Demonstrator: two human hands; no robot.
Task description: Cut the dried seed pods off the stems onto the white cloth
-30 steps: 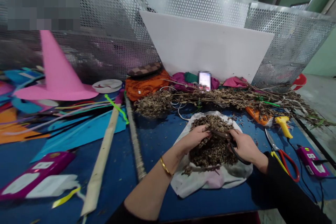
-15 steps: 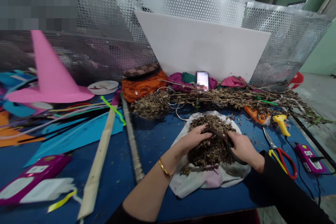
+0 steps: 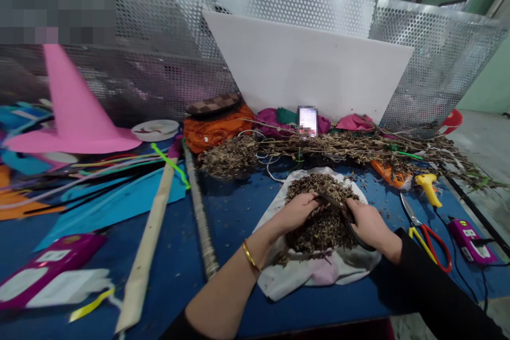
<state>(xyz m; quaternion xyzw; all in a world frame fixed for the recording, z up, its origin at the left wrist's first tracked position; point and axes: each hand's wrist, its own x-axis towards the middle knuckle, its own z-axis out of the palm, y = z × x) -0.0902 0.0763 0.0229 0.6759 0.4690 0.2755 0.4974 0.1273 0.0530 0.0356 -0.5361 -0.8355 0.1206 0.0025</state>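
Dried leaves (image 3: 324, 234) sat heaped on the white cloth (image 3: 279, 282), mostly chopped it seemed; stalks (image 3: 346, 147) behind looked uncut. Right hand (image 3: 370, 224) gripped black scissors (image 3: 331, 201), couldn't tell if left hand (image 3: 298, 212) pinched anything.

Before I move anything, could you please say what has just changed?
Only the view clearly shifted; the pink hat sits farther left in the picture. Nothing was visibly grasped or released: the right hand still holds the dark scissors, the left hand near their tips, above the dried plant bits.
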